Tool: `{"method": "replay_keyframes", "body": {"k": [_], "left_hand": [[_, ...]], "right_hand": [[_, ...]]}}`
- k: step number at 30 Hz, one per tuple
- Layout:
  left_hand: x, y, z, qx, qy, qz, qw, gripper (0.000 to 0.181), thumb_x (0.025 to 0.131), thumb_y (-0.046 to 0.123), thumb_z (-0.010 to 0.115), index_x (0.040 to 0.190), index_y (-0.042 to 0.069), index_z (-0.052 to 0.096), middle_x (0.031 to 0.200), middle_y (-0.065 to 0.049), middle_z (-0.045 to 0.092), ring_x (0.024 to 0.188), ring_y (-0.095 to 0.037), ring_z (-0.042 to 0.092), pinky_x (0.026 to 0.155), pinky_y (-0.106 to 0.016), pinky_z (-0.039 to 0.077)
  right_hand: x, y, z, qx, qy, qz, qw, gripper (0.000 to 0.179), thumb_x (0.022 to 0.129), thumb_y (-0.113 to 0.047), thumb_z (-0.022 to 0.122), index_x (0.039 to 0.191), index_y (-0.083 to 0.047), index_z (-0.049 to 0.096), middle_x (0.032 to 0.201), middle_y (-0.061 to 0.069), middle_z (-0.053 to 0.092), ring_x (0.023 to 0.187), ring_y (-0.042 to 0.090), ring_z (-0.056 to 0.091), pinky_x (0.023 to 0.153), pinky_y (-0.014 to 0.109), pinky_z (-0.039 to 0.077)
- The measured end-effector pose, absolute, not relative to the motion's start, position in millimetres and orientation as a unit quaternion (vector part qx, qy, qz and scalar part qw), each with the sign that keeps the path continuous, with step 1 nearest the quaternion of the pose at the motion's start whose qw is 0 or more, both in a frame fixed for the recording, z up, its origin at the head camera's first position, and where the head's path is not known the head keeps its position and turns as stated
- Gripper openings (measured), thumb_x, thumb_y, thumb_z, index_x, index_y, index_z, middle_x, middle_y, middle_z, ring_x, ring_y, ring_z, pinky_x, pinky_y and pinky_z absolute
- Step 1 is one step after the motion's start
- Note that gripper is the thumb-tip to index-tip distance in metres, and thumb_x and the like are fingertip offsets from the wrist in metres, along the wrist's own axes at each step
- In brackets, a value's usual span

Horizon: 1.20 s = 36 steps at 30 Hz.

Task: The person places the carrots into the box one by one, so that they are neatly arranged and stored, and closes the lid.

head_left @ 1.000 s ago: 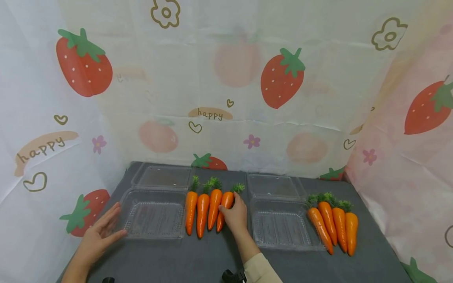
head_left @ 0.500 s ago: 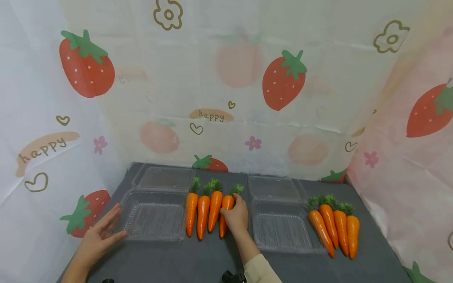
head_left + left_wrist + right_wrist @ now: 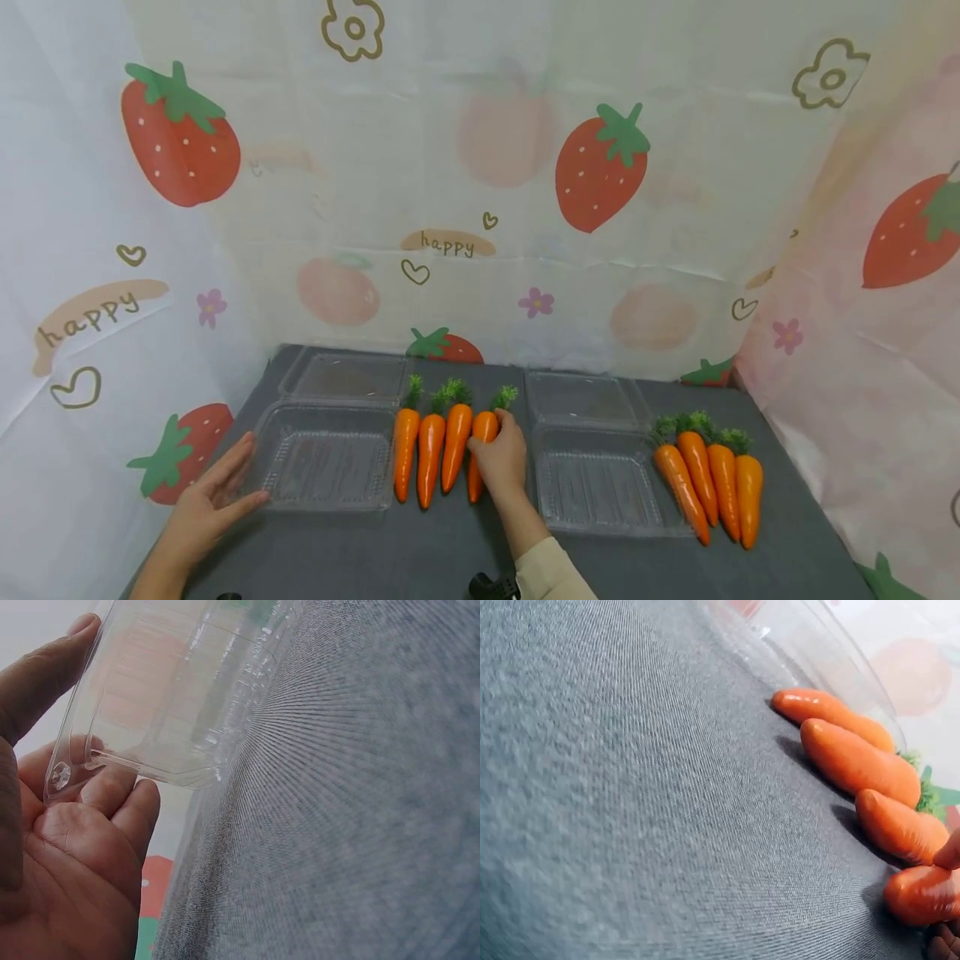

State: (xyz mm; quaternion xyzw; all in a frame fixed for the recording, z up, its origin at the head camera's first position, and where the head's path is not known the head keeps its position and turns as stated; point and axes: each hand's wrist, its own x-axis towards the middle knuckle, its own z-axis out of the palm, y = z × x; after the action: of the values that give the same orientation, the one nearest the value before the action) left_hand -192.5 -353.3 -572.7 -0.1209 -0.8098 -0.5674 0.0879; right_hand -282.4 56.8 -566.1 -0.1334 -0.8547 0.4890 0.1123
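My right hand pinches the rightmost carrot of the middle row, thumb on its left side and fingers near the leafy top. Three other carrots lie side by side just left of it, tips toward me. In the right wrist view the held carrot is at the lower right, with a fingertip against it. My left hand rests at the near left corner of the left clear plastic box, fingers spread. The left wrist view shows its thumb and fingers around that corner of the box.
A second open clear box stands right of the middle carrots, its lid folded back. Several more carrots lie at its right side. Grey cloth covers the table, with a strawberry-printed curtain behind it.
The pinched carrot has shifted slightly right at its tip, away from its neighbour, and my right hand has moved a little with it. My left hand stays at the box corner.
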Motion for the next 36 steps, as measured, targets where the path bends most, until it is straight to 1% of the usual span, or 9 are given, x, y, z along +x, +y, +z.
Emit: {"method": "replay_keyframes", "body": {"k": [4,7,16,21,28,32,36], "left_hand": [[-193,-353,-572,-0.115,-0.814,-0.563,0.085,0.083,0.092,0.002,0.075,0.16,0.001,0.029,0.17,-0.003,0.024,0.133,0.022,0.035,0.096,-0.005,0.045],[-193,-354,-571,-0.116,-0.813,-0.564,0.083,0.083,0.092,0.002,0.075,0.161,0.002,0.029,0.17,-0.004,0.024,0.133,0.022,0.035,0.096,-0.006,0.046],[-192,-355,-574,-0.118,-0.81,-0.568,0.082,0.084,0.091,0.0,0.075,0.161,0.002,0.028,0.17,-0.001,0.024,0.133,0.021,0.036,0.096,-0.006,0.046],[-192,-355,-573,-0.118,-0.815,-0.561,0.086,0.084,0.091,0.002,0.076,0.161,0.002,0.029,0.17,-0.002,0.025,0.133,0.021,0.036,0.096,-0.006,0.046],[-191,-355,-573,-0.118,-0.812,-0.564,0.089,0.084,0.09,0.001,0.076,0.161,0.002,0.03,0.169,0.003,0.026,0.133,0.021,0.037,0.096,-0.005,0.045],[-191,-355,-572,-0.115,-0.812,-0.566,0.088,0.084,0.09,0.001,0.076,0.161,0.002,0.03,0.168,0.004,0.027,0.132,0.022,0.037,0.096,-0.004,0.044],[-190,-355,-573,-0.113,-0.811,-0.568,0.086,0.084,0.091,0.001,0.076,0.161,0.002,0.03,0.168,0.003,0.027,0.132,0.021,0.037,0.097,-0.005,0.044]], "right_hand": [[-278,56,-562,-0.137,-0.837,0.516,0.12,0.067,0.08,-0.008,0.076,0.144,-0.009,0.056,0.133,0.015,0.062,0.109,0.032,0.064,0.084,0.048,0.058],[-275,56,-559,-0.131,-0.828,0.531,0.122,0.066,0.083,-0.007,0.075,0.145,-0.011,0.055,0.136,0.014,0.061,0.111,0.032,0.063,0.084,0.048,0.058],[-266,56,-542,-0.092,-0.814,0.554,0.146,0.064,0.085,-0.006,0.077,0.145,-0.01,0.054,0.134,0.012,0.063,0.108,0.03,0.065,0.083,0.046,0.059],[-264,56,-535,-0.068,-0.803,0.576,0.139,0.063,0.089,-0.008,0.078,0.146,-0.013,0.053,0.139,0.011,0.061,0.113,0.031,0.064,0.086,0.046,0.059],[-260,55,-528,-0.032,-0.783,0.608,0.131,0.061,0.09,-0.009,0.079,0.145,-0.015,0.055,0.137,0.01,0.062,0.106,0.026,0.061,0.084,0.042,0.058],[-260,55,-524,-0.014,-0.784,0.609,0.12,0.06,0.091,-0.012,0.079,0.146,-0.016,0.054,0.139,0.006,0.062,0.108,0.024,0.06,0.082,0.039,0.057],[-259,54,-521,0.003,-0.786,0.608,0.115,0.06,0.092,-0.015,0.078,0.147,-0.016,0.054,0.14,0.004,0.062,0.109,0.023,0.059,0.082,0.036,0.056]]}}
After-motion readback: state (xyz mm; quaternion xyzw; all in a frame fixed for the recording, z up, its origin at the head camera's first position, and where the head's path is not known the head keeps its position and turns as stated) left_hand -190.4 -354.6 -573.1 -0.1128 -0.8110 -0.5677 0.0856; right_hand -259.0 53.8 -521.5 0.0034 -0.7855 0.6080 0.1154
